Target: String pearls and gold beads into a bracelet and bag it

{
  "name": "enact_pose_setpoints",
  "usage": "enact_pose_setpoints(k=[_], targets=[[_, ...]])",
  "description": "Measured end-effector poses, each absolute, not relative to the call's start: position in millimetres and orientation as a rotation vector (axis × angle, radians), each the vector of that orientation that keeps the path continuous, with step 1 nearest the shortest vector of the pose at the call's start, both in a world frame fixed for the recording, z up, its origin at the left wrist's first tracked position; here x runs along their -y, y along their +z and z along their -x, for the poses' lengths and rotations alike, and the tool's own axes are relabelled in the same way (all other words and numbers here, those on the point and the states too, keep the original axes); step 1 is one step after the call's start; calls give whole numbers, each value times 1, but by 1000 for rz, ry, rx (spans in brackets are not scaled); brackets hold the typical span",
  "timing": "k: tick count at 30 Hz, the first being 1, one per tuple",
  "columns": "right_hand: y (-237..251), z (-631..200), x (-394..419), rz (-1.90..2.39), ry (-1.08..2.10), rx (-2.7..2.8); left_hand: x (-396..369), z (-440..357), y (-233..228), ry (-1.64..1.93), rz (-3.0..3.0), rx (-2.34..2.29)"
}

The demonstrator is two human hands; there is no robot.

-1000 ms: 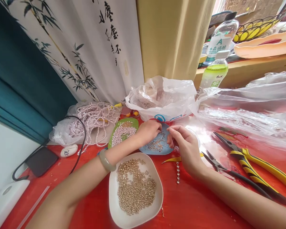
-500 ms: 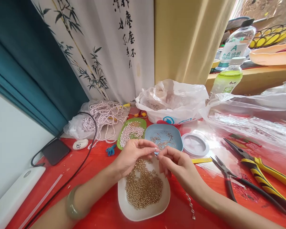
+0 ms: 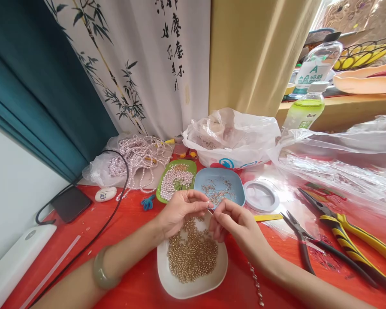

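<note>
Both hands meet above the far rim of the white dish (image 3: 167,274), which sits near the front edge of the red tabletop (image 3: 131,283) and is heaped with small gold beads (image 3: 193,255). The left hand (image 3: 176,210) has thumb and forefinger pinched together, and the right hand (image 3: 233,221) pinches toward it, fingertips almost touching; between them a thin pin (image 3: 210,209) seems to be caught, though it is too fine to tell which grip closes on it. A short beaded chain (image 3: 256,285) trails from under the right wrist to the bottom edge.

Three dishes stand close together: the white one, a blue dish (image 3: 241,195) of small metal pins just behind the hands, and a green dish (image 3: 161,189) of pale pearls touching its left side. A round clear lid (image 3: 261,196) lies just right of the blue dish.

Two pliers lie to the right: a black-handled pair (image 3: 304,249) and a larger yellow-and-black pair (image 3: 347,231), well apart from the hands. Open red surface runs left of the white dish out to a black cable (image 3: 93,242) and a dark phone (image 3: 71,203). Behind are a bag of pearl strands (image 3: 138,156), a white plastic bag (image 3: 234,137) and clear plastic sheeting (image 3: 341,159), crowding the back edge.
</note>
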State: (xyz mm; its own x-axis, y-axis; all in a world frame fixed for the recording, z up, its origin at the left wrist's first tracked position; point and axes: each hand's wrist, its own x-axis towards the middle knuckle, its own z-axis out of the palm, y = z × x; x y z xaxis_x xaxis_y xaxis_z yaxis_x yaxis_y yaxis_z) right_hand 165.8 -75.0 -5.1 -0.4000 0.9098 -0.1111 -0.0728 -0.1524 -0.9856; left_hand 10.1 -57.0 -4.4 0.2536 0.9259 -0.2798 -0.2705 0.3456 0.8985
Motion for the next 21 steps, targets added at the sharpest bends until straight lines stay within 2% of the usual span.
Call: enact_pose_setpoints(k=[21], targets=[[-5,-164,75,979,1675,1361,58,-8,-5,960,-824,-955]])
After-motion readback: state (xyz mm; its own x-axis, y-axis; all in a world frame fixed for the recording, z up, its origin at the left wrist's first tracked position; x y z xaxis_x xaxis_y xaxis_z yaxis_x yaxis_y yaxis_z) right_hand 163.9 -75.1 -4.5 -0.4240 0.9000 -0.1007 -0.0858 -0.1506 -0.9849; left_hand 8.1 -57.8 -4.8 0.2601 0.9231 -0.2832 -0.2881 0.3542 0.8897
